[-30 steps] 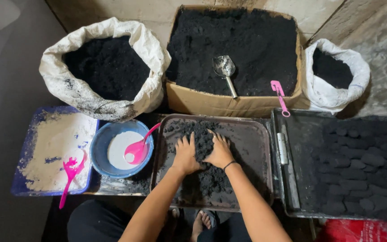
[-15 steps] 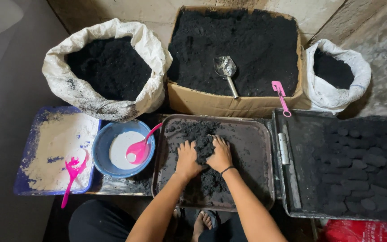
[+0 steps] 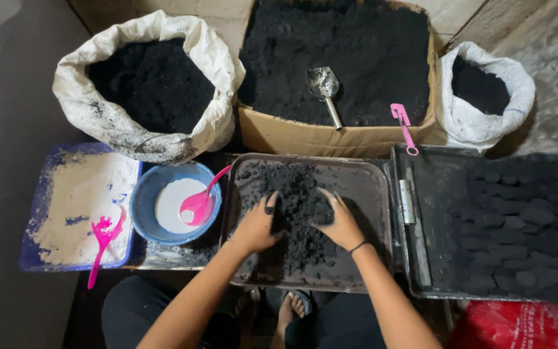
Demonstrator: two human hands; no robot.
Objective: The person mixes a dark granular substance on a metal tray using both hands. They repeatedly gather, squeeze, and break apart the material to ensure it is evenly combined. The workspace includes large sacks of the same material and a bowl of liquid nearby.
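Observation:
A dark metal tray point(image 3: 369, 181) in front of me holds a heap of black, crumbly powder point(image 3: 295, 200). My left hand point(image 3: 256, 226) rests on the left side of the heap, fingers spread, a dark ring on one finger. My right hand point(image 3: 340, 220) presses the heap's right side, fingers apart, a thin black band on the wrist. Both hands are dusted black and cup the pile between them.
Left of the tray stands a blue bowl point(image 3: 146, 194) of white liquid with a pink spoon point(image 3: 201, 200), then a blue tray of white powder point(image 3: 79, 200) with a pink fork point(image 3: 101, 242). Behind: a white sack point(image 3: 143, 84), a cardboard box point(image 3: 330, 136) with a metal scoop point(image 3: 324, 87), a smaller sack point(image 3: 485, 90). Right: a tray of black briquettes point(image 3: 518, 226).
My hands were together on top of the heap; they have moved apart to its left and right sides, and the powder has been gathered into a taller pile between them.

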